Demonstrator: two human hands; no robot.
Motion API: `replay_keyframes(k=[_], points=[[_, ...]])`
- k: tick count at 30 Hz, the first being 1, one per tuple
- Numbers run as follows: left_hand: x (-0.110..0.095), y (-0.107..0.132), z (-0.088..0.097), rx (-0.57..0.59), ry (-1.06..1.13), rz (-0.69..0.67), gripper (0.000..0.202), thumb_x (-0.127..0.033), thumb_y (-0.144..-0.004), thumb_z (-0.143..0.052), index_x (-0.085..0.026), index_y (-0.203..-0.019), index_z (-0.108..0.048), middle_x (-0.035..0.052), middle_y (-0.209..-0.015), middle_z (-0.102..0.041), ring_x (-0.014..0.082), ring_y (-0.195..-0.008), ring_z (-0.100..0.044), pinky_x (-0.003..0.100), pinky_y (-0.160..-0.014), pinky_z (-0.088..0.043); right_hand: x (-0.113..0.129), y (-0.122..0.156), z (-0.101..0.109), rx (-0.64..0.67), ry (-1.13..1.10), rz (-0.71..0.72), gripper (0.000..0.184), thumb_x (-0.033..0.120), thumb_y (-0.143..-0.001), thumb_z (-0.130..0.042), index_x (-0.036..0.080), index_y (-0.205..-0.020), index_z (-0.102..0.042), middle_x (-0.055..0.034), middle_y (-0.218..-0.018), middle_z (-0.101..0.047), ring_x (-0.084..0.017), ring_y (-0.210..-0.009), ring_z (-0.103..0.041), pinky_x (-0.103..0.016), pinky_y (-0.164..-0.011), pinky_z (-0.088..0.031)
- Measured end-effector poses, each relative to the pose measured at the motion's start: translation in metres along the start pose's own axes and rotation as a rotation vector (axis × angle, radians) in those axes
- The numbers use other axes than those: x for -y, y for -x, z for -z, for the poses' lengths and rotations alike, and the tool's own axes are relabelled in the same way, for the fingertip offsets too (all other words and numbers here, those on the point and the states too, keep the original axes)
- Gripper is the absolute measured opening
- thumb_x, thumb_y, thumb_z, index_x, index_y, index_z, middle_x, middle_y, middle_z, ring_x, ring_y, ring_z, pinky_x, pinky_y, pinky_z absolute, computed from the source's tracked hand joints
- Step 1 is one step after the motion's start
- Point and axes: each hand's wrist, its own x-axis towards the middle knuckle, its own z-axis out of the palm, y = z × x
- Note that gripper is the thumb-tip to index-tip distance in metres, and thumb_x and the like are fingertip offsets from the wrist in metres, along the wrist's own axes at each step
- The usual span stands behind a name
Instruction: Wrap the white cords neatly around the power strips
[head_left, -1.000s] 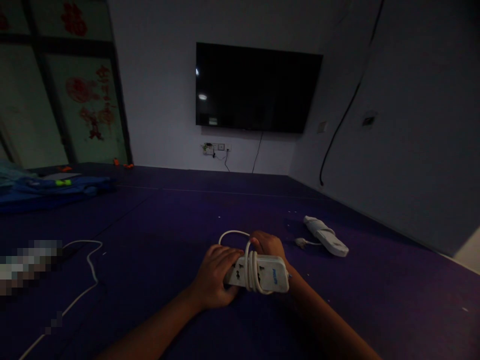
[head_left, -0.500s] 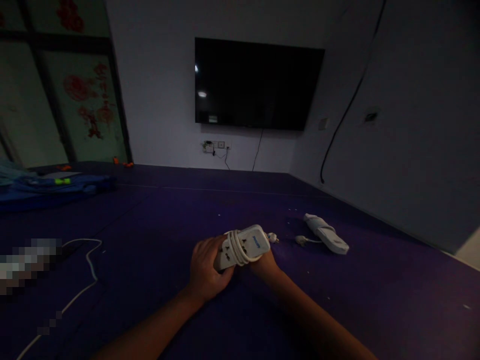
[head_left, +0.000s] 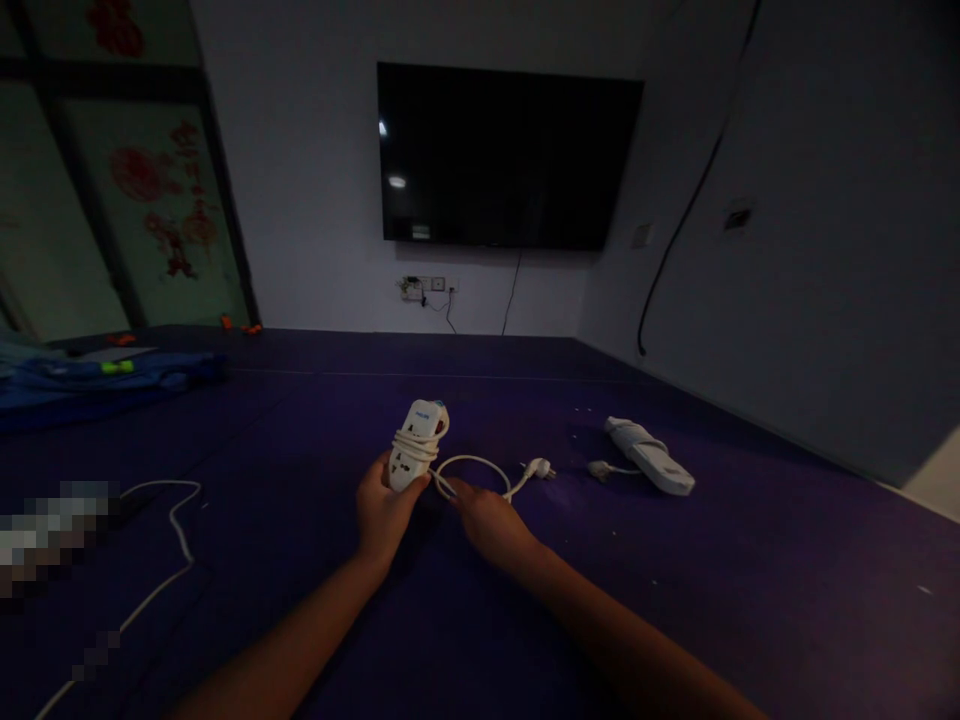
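My left hand (head_left: pixel 381 510) is closed round the near end of a white power strip (head_left: pixel 417 444), which points away from me with its cord wound round its middle. My right hand (head_left: pixel 484 518) pinches the loose white cord (head_left: pixel 472 462) just right of the strip. The cord loops over the purple floor and ends in a plug (head_left: pixel 538 467) lying to the right.
A second white power strip (head_left: pixel 649 456) with wrapped cord lies on the floor to the right, near the wall. Another white cable (head_left: pixel 169 540) trails across the floor at left. Blue fabric (head_left: pixel 97 380) sits far left. A dark TV (head_left: pixel 506 155) hangs above wall sockets (head_left: pixel 424 287).
The strip has turned from lying crosswise to pointing away from me. Part of the cord has come off into a loop, and the plug now lies on the floor.
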Motion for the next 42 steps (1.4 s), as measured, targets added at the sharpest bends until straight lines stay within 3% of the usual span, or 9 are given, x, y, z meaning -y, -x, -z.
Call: replay_keyframes(k=[5,8,14,30,36,42], points=[[0.005,0.002,-0.001,-0.041,-0.429,-0.265,0.052,-0.036,-0.063,-0.068,-0.017,-0.11,-0.056,0.0114,-0.103,-0.067,0.0278,-0.096,-0.062,0.041,-0.084,-0.045,-0.004,-0.001,0.002,-0.032,0.039,-0.01,0.034,0.022,-0.093,-0.031,0.018,-0.122,-0.048,-0.0114,-0.099,-0.067,-0.019,-0.089,-0.065,-0.024,-0.072,-0.046],[0.004,0.003,-0.001,-0.051,-0.589,-0.344,0.05,-0.034,-0.068,-0.065,-0.016,-0.113,-0.054,0.0132,-0.104,-0.066,0.0291,-0.098,-0.061,0.042,-0.085,-0.043,-0.005,0.0,0.005,-0.054,0.071,-0.026,0.034,0.022,-0.093,-0.032,0.018,-0.123,-0.048,-0.012,-0.101,-0.066,-0.02,-0.09,-0.065,-0.025,-0.072,-0.047],[0.007,-0.002,0.0,-0.021,-0.659,-0.343,0.047,-0.036,-0.068,-0.065,-0.016,-0.109,-0.054,0.0117,-0.1,-0.067,0.0285,-0.096,-0.061,0.039,-0.081,-0.043,-0.004,0.001,0.003,-0.058,0.071,0.045,0.035,0.022,-0.094,-0.031,0.014,-0.124,-0.047,-0.0139,-0.104,-0.065,-0.021,-0.092,-0.064,-0.026,-0.074,-0.047],[0.009,-0.008,0.001,0.023,-0.624,-0.283,0.051,-0.041,-0.069,-0.065,-0.016,-0.112,-0.055,0.0109,-0.103,-0.068,0.0252,-0.093,-0.064,0.035,-0.08,-0.045,0.0,-0.001,0.004,-0.075,0.205,0.039,0.035,0.025,-0.094,-0.027,0.015,-0.117,-0.052,-0.0131,-0.095,-0.068,-0.023,-0.08,-0.067,-0.029,-0.064,-0.049],[0.002,-0.01,0.002,0.015,-0.646,-0.275,0.051,-0.041,-0.068,-0.066,-0.018,-0.112,-0.055,0.0104,-0.104,-0.068,0.0263,-0.094,-0.064,0.035,-0.08,-0.045,0.004,0.0,0.011,-0.102,0.163,0.008,0.037,0.029,-0.094,-0.03,0.016,-0.123,-0.049,-0.0124,-0.101,-0.067,-0.022,-0.086,-0.066,-0.029,-0.069,-0.048],[0.005,-0.008,0.003,0.092,-0.676,-0.282,0.048,-0.038,-0.07,-0.065,-0.018,-0.112,-0.053,0.0102,-0.103,-0.068,0.0263,-0.094,-0.063,0.036,-0.08,-0.042,0.002,0.003,0.003,-0.08,0.166,0.021,0.04,0.032,-0.092,-0.035,0.015,-0.127,-0.046,-0.0139,-0.103,-0.066,-0.023,-0.085,-0.066,-0.03,-0.069,-0.048]])
